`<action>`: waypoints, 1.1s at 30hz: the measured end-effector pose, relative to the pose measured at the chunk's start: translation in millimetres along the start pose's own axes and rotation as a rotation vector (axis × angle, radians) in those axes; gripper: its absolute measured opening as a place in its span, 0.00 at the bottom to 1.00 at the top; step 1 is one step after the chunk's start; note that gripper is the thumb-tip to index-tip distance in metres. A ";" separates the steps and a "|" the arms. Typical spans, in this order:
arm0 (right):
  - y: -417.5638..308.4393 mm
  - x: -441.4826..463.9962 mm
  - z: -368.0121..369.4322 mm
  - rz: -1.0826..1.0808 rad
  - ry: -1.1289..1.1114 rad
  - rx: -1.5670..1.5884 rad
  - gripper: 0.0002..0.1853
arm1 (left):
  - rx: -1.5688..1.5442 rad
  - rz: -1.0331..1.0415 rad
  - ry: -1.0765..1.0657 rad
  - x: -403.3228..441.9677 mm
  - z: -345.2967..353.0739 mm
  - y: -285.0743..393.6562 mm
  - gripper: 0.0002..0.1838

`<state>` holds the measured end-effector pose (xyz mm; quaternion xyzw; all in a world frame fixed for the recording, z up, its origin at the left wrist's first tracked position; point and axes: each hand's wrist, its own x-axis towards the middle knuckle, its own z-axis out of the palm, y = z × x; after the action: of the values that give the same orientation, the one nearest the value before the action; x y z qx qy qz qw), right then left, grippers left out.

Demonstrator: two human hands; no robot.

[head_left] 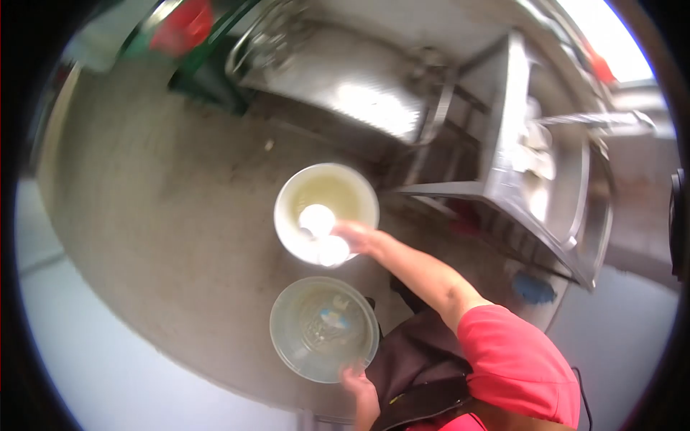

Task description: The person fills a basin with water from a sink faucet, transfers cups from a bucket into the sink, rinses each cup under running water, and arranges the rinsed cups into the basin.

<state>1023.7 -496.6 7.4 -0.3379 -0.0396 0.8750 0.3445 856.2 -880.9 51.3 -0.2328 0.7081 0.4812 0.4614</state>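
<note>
A white bucket [286,228] of yellowish liquid stands on the floor. My right hand [356,235] reaches over its near rim, fingers bent and blurred by motion. At the fingertips is a glaring white round thing [333,251], perhaps a small bowl; glare hides its kind and whether I grip it. Another bright white round patch [316,219] shows in the bucket, either an object or a reflection. Closer to me is a translucent plastic bucket [284,337] with something pale and blue inside. My left hand [354,378] holds its rim, fingers curled over the edge.
A metal sink [496,165] on legs stands at the right, with a pale cloth [535,154] inside. Behind the buckets is a low metal table [323,61]. A red container [181,29] sits at the upper left, and a blue thing [533,287] lies below the sink.
</note>
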 end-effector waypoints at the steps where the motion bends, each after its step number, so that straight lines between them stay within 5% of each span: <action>1: -15.3 -23.7 23.7 -0.041 -0.053 0.016 0.18 | 0.001 -0.013 -0.016 -4.4 -0.4 4.3 0.21; 6: -122.6 -223.7 127.9 -0.495 -0.034 0.055 0.16 | 0.014 -0.014 -0.189 -66.6 -1.6 20.7 0.19; 8: -159.6 -311.8 122.3 -0.699 0.122 -0.193 0.16 | 0.017 -0.011 -0.237 -84.2 -14.5 17.3 0.18; 9: -182.1 -301.3 68.6 -0.823 0.021 -0.166 0.16 | 0.044 -0.031 -0.222 -76.3 -10.4 26.8 0.18; 11: -232.6 -356.9 37.4 -1.057 0.422 -0.306 0.13 | 0.081 0.015 -0.238 -82.4 0.3 30.3 0.18; 14: -313.0 -367.5 -43.4 -1.126 1.055 -0.787 0.12 | 0.149 0.110 -0.251 -79.3 53.0 54.1 0.19; 17: -355.4 -376.8 -88.2 -0.910 1.583 -1.206 0.08 | 0.163 0.112 -0.277 -55.2 95.5 55.3 0.24; 21: -341.9 -353.0 -154.4 -1.104 1.480 -1.629 0.05 | 0.161 0.074 -0.264 -38.0 159.2 49.3 0.25; 27: -320.0 -344.6 -179.0 -0.435 1.420 -1.737 0.23 | 0.144 0.031 -0.310 -27.9 175.9 34.6 0.23; 28: -317.6 -339.4 -218.2 -0.696 1.443 -1.962 0.27 | 0.127 -0.006 -0.289 -29.4 178.7 30.7 0.23; 30: -330.9 -347.6 -192.4 -0.256 1.351 -2.080 0.32 | 0.119 0.000 -0.250 -27.3 177.4 29.5 0.24; 33: -349.7 -352.2 -154.7 -0.007 1.178 -2.044 0.30 | 0.164 0.005 -0.155 -29.2 203.6 28.5 0.38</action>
<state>1509.0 -478.0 192.8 -0.8085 -0.5577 0.1453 -0.1186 935.2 -689.5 67.6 -0.1543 0.7078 0.4395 0.5310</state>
